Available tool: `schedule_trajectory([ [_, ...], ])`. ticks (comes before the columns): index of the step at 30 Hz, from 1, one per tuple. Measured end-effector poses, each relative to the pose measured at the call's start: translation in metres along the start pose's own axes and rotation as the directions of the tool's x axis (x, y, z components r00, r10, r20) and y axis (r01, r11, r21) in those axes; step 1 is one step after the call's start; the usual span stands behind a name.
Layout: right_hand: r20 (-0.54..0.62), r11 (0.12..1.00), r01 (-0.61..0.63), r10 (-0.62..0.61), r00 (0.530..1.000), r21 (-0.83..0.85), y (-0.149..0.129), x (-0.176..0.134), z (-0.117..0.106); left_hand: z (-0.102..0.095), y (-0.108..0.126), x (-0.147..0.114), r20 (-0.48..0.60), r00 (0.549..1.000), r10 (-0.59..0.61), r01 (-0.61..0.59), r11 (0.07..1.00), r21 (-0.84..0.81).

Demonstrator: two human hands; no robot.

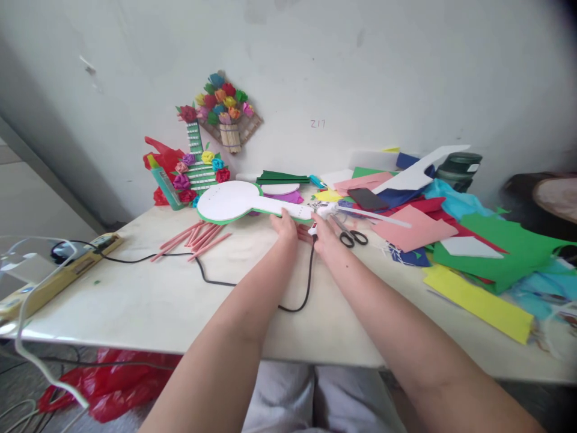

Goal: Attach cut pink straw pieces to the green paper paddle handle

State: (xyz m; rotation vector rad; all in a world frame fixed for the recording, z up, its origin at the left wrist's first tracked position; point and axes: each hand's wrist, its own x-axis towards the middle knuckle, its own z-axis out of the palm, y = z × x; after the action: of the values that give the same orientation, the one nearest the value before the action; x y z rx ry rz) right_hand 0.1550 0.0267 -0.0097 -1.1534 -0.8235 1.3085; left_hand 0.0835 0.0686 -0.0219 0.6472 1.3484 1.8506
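Observation:
A white lute-shaped cutout (228, 199) with a green edge lies in front of me, its round body to the left and its long neck to the right. My left hand (287, 225) grips the neck, thumb on top and fingers beneath. In my right hand (325, 234) is a white glue gun (328, 209), held at the end of the neck. A long translucent glue stick (374, 215) sticks out of the gun to the right, and a black cord (310, 273) hangs from it. Black-handled scissors (353, 238) lie just right of my right hand.
Pink paper rolls (202, 236) are on the table to the left, near a yellow power strip (58, 273). A finished flower-decorated guitar (198, 159) leans at the back beside a glue bottle (166, 187). Coloured sheets (496, 249) and a phone (367, 198) cover the right side.

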Motion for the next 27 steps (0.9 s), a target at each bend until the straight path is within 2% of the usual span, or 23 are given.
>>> schedule_trajectory([
  [3,-0.011,0.984,-0.031,0.033,0.999,0.175,-0.006,0.005,-0.008,0.003,0.009,0.004,0.041,0.999,-0.016,0.016,1.000,0.007],
  [5,-0.004,0.974,-0.024,0.025,1.000,0.227,-0.009,0.005,-0.012,-0.003,0.018,0.010,0.098,0.994,0.049,-0.049,0.999,0.002],
  [7,-0.029,0.973,0.009,-0.002,1.000,0.230,-0.010,0.003,-0.015,-0.016,0.028,0.017,0.171,0.984,0.058,-0.056,0.998,-0.018],
  [10,-0.052,0.983,0.063,-0.055,0.997,0.172,-0.012,-0.002,-0.020,-0.043,0.043,0.027,0.301,0.953,-0.037,0.047,0.999,-0.023],
  [12,-0.029,0.987,0.098,-0.095,0.995,0.128,-0.014,-0.006,-0.023,-0.062,0.049,0.032,0.379,0.924,-0.056,0.066,0.998,-0.016],
  [15,0.081,0.989,0.141,-0.144,0.986,0.040,-0.017,-0.011,-0.026,-0.085,0.050,0.036,0.426,0.903,-0.060,0.052,0.998,0.031],
  [19,0.271,0.976,0.180,-0.142,0.952,-0.120,-0.020,-0.017,-0.029,-0.102,0.042,0.040,0.446,0.894,-0.042,0.028,0.999,0.036],
  [22,0.384,0.953,0.201,-0.101,0.918,-0.229,-0.022,-0.021,-0.030,-0.110,0.037,0.043,0.480,0.877,-0.024,0.015,1.000,0.023],
  [27,0.523,0.885,0.218,0.033,0.852,-0.410,-0.025,-0.029,-0.031,-0.118,0.034,0.047,0.480,0.877,-0.015,0.019,1.000,-0.003],
])
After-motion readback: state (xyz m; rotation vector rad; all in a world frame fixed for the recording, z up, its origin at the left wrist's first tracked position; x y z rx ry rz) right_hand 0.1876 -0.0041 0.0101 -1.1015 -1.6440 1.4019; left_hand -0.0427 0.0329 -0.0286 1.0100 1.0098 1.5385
